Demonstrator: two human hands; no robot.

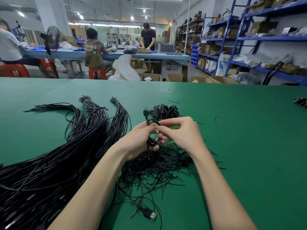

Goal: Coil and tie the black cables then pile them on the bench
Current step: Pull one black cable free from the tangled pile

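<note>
My left hand (140, 141) grips a small coil of black cable (153, 133) above the green bench (232, 130), with the cable's USB plug (146, 113) sticking up behind the fingers. My right hand (181, 132) pinches at the coil from the right, fingertips meeting the left hand's. A pile of coiled, tied cables (165, 111) lies just beyond the hands. Under the hands sits a heap of short black tie wires (157, 166). Long bundles of uncoiled black cables (58, 156) spread across the left of the bench.
A loose USB plug (152, 215) lies near the front edge between my forearms. Another small black cable heap (300, 102) sits at the far right edge. Behind the bench are cardboard boxes, blue shelving and several people at a blue table.
</note>
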